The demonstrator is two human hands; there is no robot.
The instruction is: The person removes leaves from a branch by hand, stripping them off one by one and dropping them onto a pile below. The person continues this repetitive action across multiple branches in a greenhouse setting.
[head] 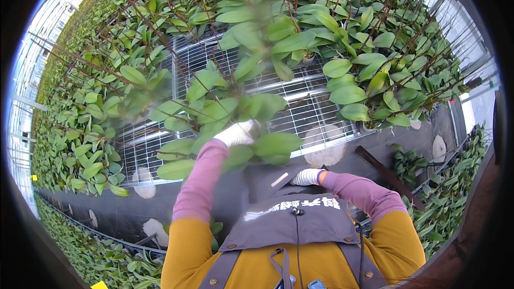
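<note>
My left hand [237, 134], in a white knitted glove, reaches in among the broad green leaves of a potted orchid [217, 108] over the wire-mesh bench. Leaves cover its fingers, so any grip on the plant is hidden. Low at my front, my right hand [307, 177] wears the same kind of glove and touches the dark grey apron [293, 224]. Its fingertips disappear behind the apron cloth near a small pale strip [280, 179]. Close to the camera, some leaves [261, 48] and stems look blurred.
Dense orchids [361, 76] with tall dark flower spikes stand on the mesh bench [309, 108] ahead and on both sides. A metal edge runs along its front. Below lie dark ground sheeting [192, 200] and round pale footings [325, 142]. A dark brown bar [387, 176] slants at the right.
</note>
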